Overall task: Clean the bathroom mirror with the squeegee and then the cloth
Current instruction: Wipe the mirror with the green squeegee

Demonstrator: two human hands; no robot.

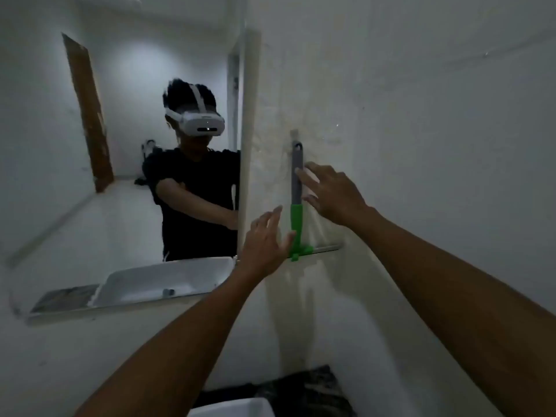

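Note:
A squeegee [296, 218] with a grey and green handle hangs upright from a hook on the wall, its blade at the bottom, just right of the mirror [120, 145]. My right hand [334, 194] is open, its fingertips on or just at the grey handle. Lower and to the left, my left hand [264, 239] is open with its fingers spread, close to the green part of the handle. Neither hand grips the squeegee. No cloth can be picked out with certainty.
The mirror reflects a person in a black shirt with a white headset, and a white sink. The real sink's white rim [231, 409] shows at the bottom edge. Something dark and patterned [304, 386] lies on the counter beside it. Pale wall fills the right side.

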